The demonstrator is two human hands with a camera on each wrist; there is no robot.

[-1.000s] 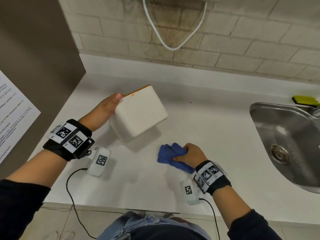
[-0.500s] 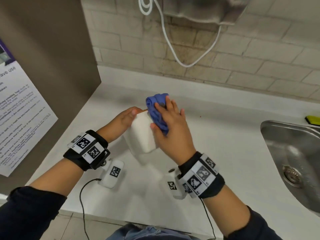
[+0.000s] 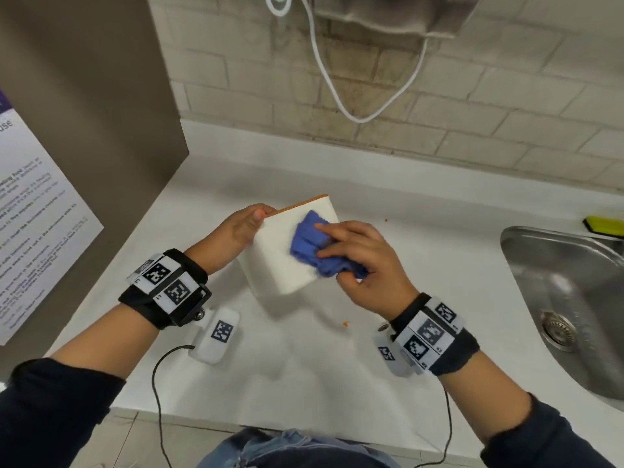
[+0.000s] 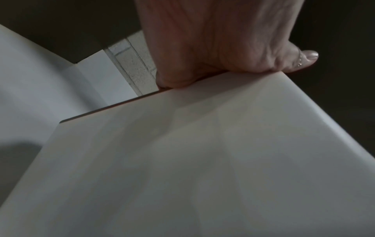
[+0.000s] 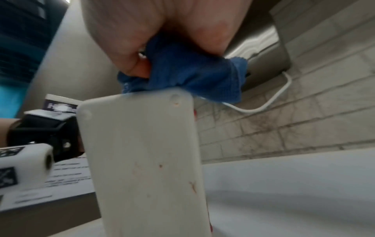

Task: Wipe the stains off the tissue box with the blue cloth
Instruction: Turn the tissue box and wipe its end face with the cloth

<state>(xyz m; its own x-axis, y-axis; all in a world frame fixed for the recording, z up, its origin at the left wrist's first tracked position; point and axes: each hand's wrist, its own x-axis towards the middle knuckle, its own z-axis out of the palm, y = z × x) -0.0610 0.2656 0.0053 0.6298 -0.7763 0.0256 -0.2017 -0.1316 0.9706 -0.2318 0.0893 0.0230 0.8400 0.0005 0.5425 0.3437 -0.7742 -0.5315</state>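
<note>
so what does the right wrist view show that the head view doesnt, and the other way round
Only the right wrist view shows the underside of the tissue box, which faces away from the head camera, with small reddish stains on it.

Only the head view shows the left hand gripping the box's far left corner, the sink, the yellow sponge and orange crumbs on the counter.

Both show the right hand pressing the bunched blue cloth on the box, and the white cable on the brick wall.
</note>
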